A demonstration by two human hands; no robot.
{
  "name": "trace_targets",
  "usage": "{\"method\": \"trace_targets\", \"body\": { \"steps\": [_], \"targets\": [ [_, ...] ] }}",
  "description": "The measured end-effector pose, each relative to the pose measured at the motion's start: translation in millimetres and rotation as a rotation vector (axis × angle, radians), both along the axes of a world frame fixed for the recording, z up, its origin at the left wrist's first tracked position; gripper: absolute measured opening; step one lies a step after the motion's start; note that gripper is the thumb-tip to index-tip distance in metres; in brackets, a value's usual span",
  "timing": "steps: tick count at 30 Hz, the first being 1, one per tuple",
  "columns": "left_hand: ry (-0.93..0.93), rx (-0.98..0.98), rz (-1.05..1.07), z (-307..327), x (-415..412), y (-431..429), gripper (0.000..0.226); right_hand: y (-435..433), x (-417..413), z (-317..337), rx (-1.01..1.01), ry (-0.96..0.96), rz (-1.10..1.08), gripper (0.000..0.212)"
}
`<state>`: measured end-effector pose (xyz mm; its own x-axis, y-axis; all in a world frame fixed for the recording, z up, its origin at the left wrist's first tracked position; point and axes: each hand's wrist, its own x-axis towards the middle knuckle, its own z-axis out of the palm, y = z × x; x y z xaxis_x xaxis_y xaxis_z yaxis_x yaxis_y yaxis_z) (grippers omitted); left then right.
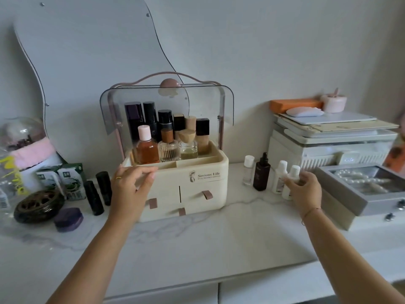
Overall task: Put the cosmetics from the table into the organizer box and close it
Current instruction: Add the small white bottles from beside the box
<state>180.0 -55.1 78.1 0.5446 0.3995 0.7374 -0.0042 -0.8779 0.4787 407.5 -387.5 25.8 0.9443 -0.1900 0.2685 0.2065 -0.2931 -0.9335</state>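
Observation:
The cream organizer box (197,187) stands at the middle of the table with its clear lid (166,106) swung up. Several bottles fill its top tray. My left hand (131,187) hovers at the box's front left rim, fingers relaxed, holding nothing. To the right of the box stand a clear bottle (248,173), a dark dropper bottle (262,173) and a white bottle (280,177). My right hand (306,191) curls round a second small white bottle (293,174). Two black tubes (94,200) and a purple compact (68,219) lie left of the box.
A grey jewellery box (341,194) with pearls sits close behind my right hand, with a printer (328,145) beyond it. On the left stand a dark round holder (39,206), milk cartons (70,183) and a glass globe (22,132). A mirror (87,51) leans on the wall.

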Motion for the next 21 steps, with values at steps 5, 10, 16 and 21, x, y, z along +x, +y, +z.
{"method": "trace_targets", "body": {
  "steps": [5,10,16,21],
  "targets": [
    [-0.015,-0.005,0.001,-2,1,1,0.014,2,-28,14,-0.080,-0.047,-0.099,0.033],
    [-0.056,-0.006,0.009,-3,2,0,0.013,51,-82,79,-0.008,-0.347,0.166,0.025],
    [-0.033,-0.027,-0.006,-1,0,-1,0.013,138,-106,115,-0.122,-0.463,0.461,0.024],
    [-0.016,-0.021,-0.008,0,0,0,0.013,181,-76,119,-0.351,-0.372,0.358,0.014]
  ]
}}
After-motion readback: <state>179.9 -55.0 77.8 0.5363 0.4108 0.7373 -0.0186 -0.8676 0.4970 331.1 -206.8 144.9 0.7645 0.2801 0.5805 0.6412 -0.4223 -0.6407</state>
